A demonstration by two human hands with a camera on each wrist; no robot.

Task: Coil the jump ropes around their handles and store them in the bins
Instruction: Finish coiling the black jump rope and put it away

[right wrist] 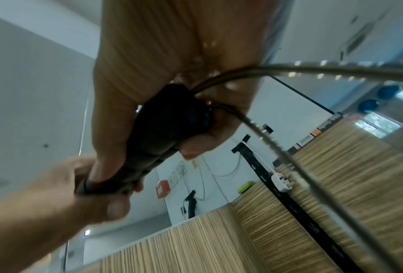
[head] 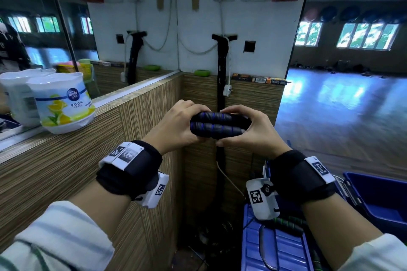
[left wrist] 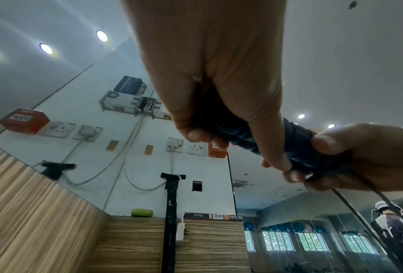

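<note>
Two black jump rope handles with blue stripes (head: 220, 125) lie side by side, level, in front of my chest. My left hand (head: 176, 123) grips their left end and my right hand (head: 253, 130) grips their right end. In the left wrist view the left hand (left wrist: 219, 92) wraps the handles (left wrist: 296, 147), and the thin rope (left wrist: 359, 212) trails down from under the right hand (left wrist: 370, 157). In the right wrist view the rope (right wrist: 286, 157) leaves the handle ends (right wrist: 167, 129) in two loose strands. A blue bin (head: 378, 196) stands low on the right.
A blue ribbed lid (head: 275, 248) below my right wrist carries a green-and-black rope handle (head: 288, 224). An air freshener tub (head: 66, 103) sits on the wooden ledge (head: 66, 160) to the left. A white plug (head: 226, 90) hangs in the wood-panelled corner ahead.
</note>
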